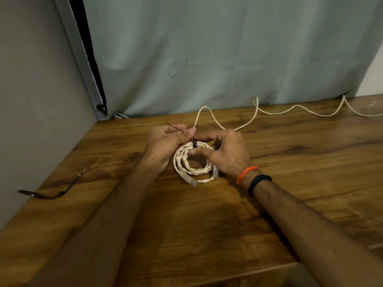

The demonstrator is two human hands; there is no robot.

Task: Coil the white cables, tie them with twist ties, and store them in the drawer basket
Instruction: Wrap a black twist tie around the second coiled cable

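A dark wood-grain table [269, 183] stands in a corner, a grey curtain [207, 48] behind it and a plain wall to the left. The coiled white cable [187, 162] lies flat mid-table, both plugs pointing toward the person. The left hand [165, 141] pinches a black twist tie [194, 143] wrapped over the coil's far edge; the right hand [228, 154] has its grip curled round that edge. A loose white cable [290, 109] snakes along the back, lengthwise left to right.

A white twisted cable [191, 162] lies coiled flat in a small ring on the wooden table, its clear plugs at the near edge. A black twist tie [194, 143] wraps the coil's far side, one thin end sticking up left. A second white cable [290, 109] trails loose along the table's far edge.
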